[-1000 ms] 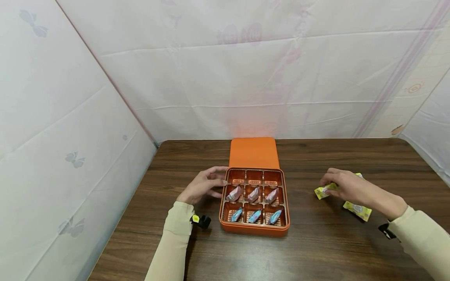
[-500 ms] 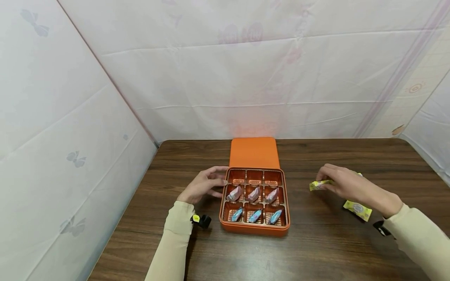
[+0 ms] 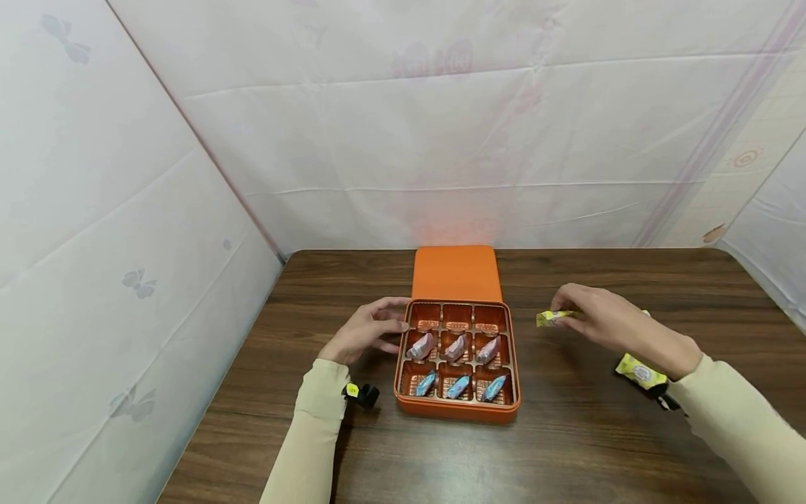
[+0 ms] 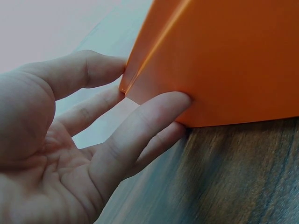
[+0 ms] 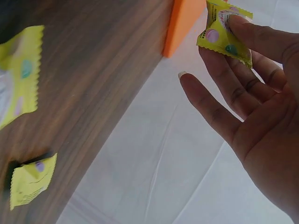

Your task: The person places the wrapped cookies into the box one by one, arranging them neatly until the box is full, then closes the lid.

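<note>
- Right hand (image 3: 607,323): thumb and fingers pinch a yellow packet (image 5: 223,36), one finger standing apart.
- The packet is glossy, with zigzag-cut ends, pink and green spots and dark print; it is held above the worktop (image 3: 567,448), right of the box (image 3: 456,411). The thumb hides part of its face.
- Left hand (image 3: 364,334): fingers spread, touching the box's left side near its far corner.
- The orange box holds pink packets (image 3: 455,348) in its middle row, blue packets (image 3: 458,387) in the near row.
- Two other yellow packets (image 5: 32,182) lie farther right; the right wrist view cuts one off, and the head view hides most of the other behind the right hand.
</note>
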The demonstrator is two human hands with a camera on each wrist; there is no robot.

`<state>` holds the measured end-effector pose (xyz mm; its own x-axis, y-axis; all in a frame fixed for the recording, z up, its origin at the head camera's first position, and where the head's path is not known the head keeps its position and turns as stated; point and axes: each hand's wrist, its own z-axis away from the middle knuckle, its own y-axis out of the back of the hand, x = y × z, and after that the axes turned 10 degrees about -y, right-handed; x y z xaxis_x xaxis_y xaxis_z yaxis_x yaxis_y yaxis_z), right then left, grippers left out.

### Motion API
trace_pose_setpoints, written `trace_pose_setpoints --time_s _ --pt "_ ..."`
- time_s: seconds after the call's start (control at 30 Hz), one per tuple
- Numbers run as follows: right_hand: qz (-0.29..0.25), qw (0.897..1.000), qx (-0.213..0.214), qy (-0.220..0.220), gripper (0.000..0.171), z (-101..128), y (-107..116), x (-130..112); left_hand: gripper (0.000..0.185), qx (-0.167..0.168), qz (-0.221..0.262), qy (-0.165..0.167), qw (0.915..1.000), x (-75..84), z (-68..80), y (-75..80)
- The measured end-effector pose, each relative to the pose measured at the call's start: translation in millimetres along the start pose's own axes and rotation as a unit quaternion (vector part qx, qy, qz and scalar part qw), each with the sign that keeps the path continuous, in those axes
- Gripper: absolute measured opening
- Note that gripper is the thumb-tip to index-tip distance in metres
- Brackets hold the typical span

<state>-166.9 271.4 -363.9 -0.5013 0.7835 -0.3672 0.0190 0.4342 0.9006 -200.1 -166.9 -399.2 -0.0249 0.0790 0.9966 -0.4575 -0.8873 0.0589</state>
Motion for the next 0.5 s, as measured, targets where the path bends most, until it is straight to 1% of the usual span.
trace_pose_setpoints --time_s 0.1,0.33,0.5 --pt "-0.008 1.0 -0.003 -0.006 0.024 -5 1 -4 0.052 -0.001 -0.001 -0.002 1.0 -0.6 0.3 0.3" --pt "-0.02 1.0 0.003 -0.001 0.022 -14 1 -12 0.052 -0.006 -0.007 -0.007 0.9999 -0.6 1.2 0.2" --pt "-0.026 1.0 0.0 -0.008 0.022 -21 1 -18 0.051 -0.006 -0.013 -0.008 0.9999 -0.3 0.9 -0.6"
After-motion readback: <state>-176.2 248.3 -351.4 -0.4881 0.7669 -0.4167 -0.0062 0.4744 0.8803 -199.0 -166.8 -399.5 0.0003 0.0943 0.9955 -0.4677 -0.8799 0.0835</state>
